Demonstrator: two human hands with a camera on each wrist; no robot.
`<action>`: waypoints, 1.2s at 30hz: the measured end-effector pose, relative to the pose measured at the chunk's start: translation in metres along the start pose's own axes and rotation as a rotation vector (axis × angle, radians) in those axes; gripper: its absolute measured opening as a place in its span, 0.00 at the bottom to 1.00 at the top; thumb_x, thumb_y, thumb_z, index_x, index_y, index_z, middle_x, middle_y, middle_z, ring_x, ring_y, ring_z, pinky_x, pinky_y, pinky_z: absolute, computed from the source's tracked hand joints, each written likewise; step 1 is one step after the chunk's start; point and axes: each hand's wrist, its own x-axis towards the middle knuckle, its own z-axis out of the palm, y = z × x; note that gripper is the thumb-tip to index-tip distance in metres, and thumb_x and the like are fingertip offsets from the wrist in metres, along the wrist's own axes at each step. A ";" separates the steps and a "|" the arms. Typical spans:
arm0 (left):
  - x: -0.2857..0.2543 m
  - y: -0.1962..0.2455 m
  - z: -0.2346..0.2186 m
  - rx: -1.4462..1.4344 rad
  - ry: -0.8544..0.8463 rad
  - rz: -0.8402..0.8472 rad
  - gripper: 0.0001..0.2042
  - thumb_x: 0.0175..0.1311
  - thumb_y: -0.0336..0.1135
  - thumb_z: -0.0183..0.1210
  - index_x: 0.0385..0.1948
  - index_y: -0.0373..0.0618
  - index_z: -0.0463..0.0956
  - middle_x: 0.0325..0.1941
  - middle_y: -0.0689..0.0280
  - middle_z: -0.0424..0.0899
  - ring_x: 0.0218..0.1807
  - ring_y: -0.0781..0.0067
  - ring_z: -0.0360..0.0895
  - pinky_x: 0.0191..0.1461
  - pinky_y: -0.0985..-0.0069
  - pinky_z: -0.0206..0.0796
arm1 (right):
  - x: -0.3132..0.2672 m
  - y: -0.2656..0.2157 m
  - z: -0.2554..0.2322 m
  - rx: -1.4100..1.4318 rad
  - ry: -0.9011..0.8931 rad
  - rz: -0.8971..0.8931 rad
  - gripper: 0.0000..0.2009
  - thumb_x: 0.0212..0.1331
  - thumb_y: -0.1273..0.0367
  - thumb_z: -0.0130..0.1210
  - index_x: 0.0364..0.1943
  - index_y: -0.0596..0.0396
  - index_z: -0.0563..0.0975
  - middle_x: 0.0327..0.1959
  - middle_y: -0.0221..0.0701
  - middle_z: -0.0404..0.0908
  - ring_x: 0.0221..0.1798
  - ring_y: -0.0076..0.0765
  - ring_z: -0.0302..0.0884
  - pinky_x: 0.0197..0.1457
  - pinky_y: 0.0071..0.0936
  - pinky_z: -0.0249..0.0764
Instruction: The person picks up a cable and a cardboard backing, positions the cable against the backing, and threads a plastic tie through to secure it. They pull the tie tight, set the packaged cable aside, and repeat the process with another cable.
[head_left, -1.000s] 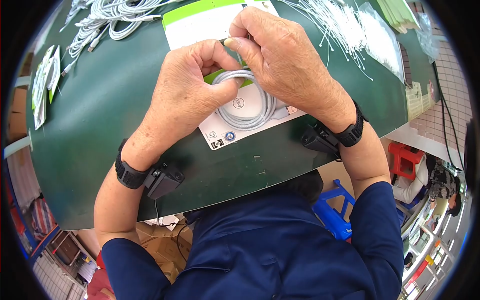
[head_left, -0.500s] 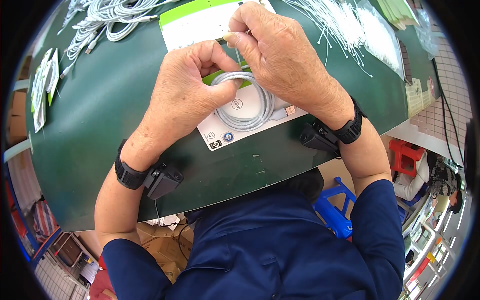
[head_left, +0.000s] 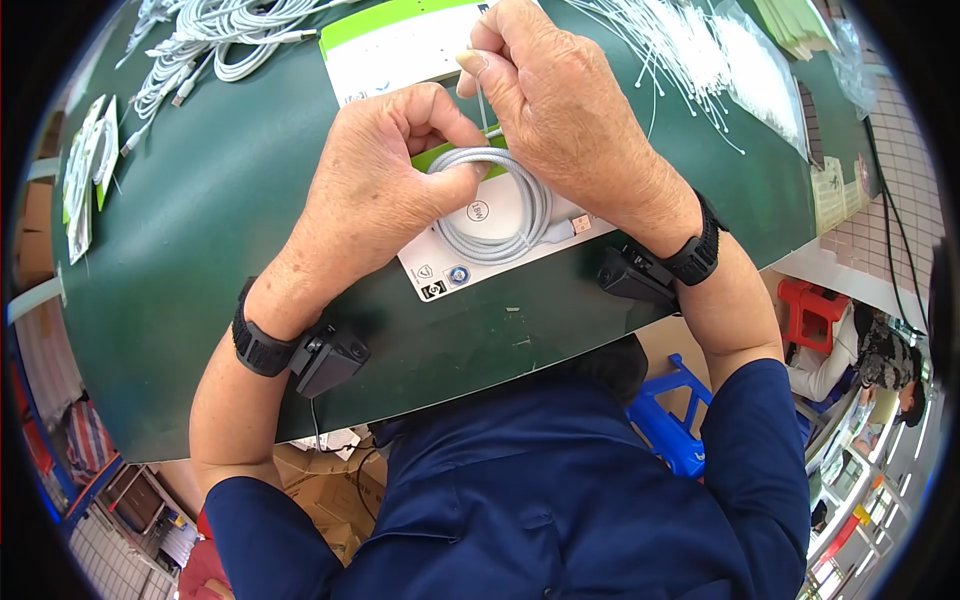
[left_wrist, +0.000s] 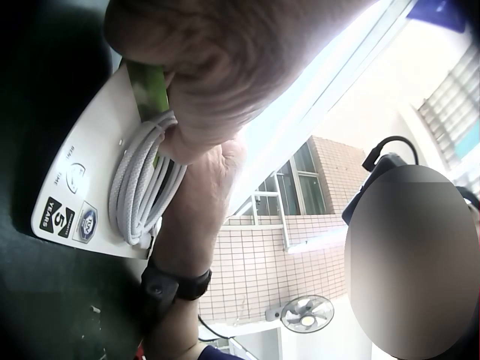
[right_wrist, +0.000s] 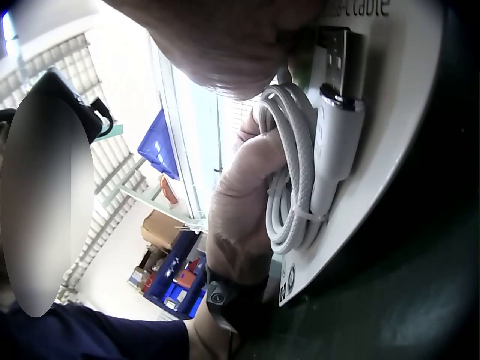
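At my two hands [head_left: 385,170] [head_left: 580,130] I count one coil [head_left: 540,205], one card [head_left: 441,262]; also two wristbands [head_left: 262,345] [head_left: 697,255], one blue stool [head_left: 668,430] near, one red stool [head_left: 806,318] right.

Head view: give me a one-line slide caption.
Left hand grips a coiled cable against a printed card while the right hand pinches a thin pale tie.

Your left hand [head_left: 385,165] hides some of the coiled cable [head_left: 490,248]; the head view's top cuts the cable pile [head_left: 205,30] near the table's [head_left: 180,280] left edge.
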 end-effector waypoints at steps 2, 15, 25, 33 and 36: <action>0.000 0.000 0.000 0.001 -0.004 -0.003 0.06 0.56 0.20 0.65 0.34 0.36 0.81 0.36 0.66 0.88 0.40 0.82 0.83 0.46 0.81 0.78 | 0.000 0.001 0.002 0.023 0.011 0.025 0.04 0.73 0.74 0.51 0.43 0.60 0.69 0.27 0.46 0.80 0.33 0.59 0.82 0.35 0.48 0.75; 0.002 -0.001 0.000 -0.026 -0.013 -0.015 0.06 0.56 0.20 0.65 0.35 0.36 0.81 0.36 0.66 0.88 0.40 0.82 0.84 0.45 0.81 0.79 | 0.000 -0.010 0.000 0.007 0.070 0.069 0.04 0.74 0.74 0.50 0.43 0.60 0.68 0.26 0.47 0.80 0.32 0.59 0.82 0.36 0.49 0.74; 0.003 -0.004 -0.001 -0.022 -0.010 -0.035 0.06 0.56 0.20 0.65 0.34 0.35 0.81 0.35 0.66 0.88 0.41 0.82 0.84 0.46 0.81 0.79 | 0.002 0.004 0.001 0.180 0.026 0.004 0.05 0.70 0.75 0.57 0.43 0.62 0.73 0.25 0.43 0.80 0.27 0.46 0.80 0.32 0.40 0.74; 0.003 -0.002 0.000 -0.031 0.015 -0.035 0.11 0.57 0.20 0.66 0.42 0.33 0.80 0.40 0.61 0.89 0.44 0.78 0.87 0.53 0.77 0.81 | 0.002 -0.006 -0.024 -0.112 -0.039 -0.131 0.07 0.63 0.71 0.68 0.42 0.58 0.88 0.34 0.33 0.87 0.34 0.32 0.84 0.40 0.30 0.78; 0.002 -0.004 0.002 -0.033 0.061 -0.002 0.15 0.57 0.21 0.66 0.46 0.32 0.79 0.41 0.60 0.90 0.44 0.76 0.87 0.53 0.76 0.81 | 0.008 -0.019 -0.035 -0.267 -0.083 -0.236 0.07 0.63 0.72 0.67 0.43 0.57 0.89 0.34 0.31 0.88 0.34 0.30 0.84 0.40 0.27 0.78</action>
